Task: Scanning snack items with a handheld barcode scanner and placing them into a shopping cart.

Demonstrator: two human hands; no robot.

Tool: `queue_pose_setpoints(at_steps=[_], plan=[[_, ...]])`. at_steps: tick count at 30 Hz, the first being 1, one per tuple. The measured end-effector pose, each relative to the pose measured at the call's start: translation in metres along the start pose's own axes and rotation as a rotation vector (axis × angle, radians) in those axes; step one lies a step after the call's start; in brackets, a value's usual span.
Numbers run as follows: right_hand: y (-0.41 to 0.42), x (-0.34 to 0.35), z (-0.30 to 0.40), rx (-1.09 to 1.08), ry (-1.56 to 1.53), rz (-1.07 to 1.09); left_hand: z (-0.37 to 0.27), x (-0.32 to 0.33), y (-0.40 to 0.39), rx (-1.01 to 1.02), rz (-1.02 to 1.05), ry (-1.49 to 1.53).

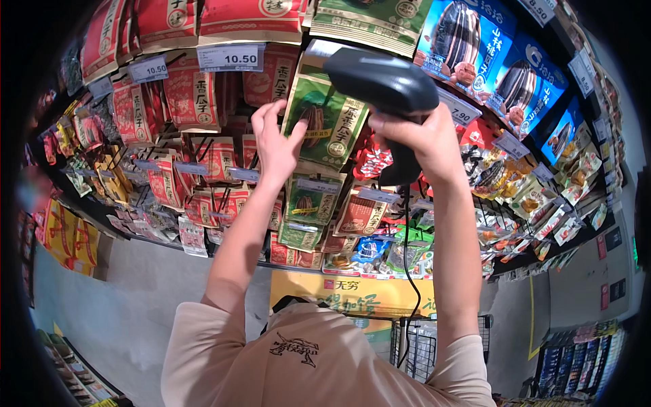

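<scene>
My right hand grips the handle of a black handheld barcode scanner, whose cable hangs toward a wire basket. The scanner's head is over the upper right of a hanging green bag of sunflower seeds and covers part of it. At that bag's left edge is my left hand, fingers apart, its thumb over the front of the bag. Whether the thumb presses on the bag I cannot tell. More green seed bags hang below, and a larger green bag is above.
Red seed bags hang in rows at left, with price tags on the hooks. Blue seed bags fill the upper right. Below are a yellow printed panel, a black wire basket and grey floor.
</scene>
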State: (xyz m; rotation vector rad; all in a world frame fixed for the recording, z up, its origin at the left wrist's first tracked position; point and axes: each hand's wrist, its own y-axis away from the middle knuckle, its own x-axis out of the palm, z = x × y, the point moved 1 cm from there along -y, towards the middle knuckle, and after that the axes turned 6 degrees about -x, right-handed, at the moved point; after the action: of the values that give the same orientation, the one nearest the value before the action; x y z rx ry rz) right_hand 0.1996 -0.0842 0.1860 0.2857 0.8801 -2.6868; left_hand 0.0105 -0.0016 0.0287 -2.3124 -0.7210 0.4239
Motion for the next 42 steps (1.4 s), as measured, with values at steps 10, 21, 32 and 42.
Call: queue_pose_setpoints(at_steps=[10, 21, 32, 42], plan=[[0.102, 0.0, -0.037, 0.147, 0.128, -0.065, -0.001, -0.002, 0.187, -0.398, 0.658, 0.167], [0.394, -0.003, -0.061, 0.738, 0.217, -0.672, -0.057, 0.038, 0.366, -0.018, 1.765, 0.218], [0.573, 0.037, -0.005, 1.071, -0.086, -1.247, -0.124, 0.083, 0.453, 0.626, 1.782, 0.041], [0.615, 0.022, -0.011, 1.093, -0.27, -1.228, -0.122, 0.088, 0.463, 0.324, 1.884, 0.013]])
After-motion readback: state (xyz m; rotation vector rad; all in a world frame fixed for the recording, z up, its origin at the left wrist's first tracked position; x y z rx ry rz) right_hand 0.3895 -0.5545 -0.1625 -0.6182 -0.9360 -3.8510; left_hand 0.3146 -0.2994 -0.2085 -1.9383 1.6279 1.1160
